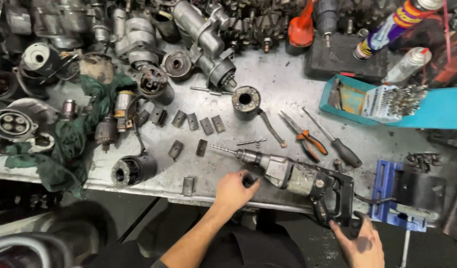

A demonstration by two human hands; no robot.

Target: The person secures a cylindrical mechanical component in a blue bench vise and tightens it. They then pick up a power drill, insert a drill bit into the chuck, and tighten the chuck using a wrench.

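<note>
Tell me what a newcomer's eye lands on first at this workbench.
The big grey metal electric drill lying along the bench's front edge, the left hand at its side handle and the right hand below its black grip. Behind, orange-handled pliers and a turquoise case of drill bits at right.

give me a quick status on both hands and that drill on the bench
Left hand closed on a small dark part beside the electric drill. Right hand open at the drill's black handle. Pliers and screwdriver lie just beyond the drill.
</note>
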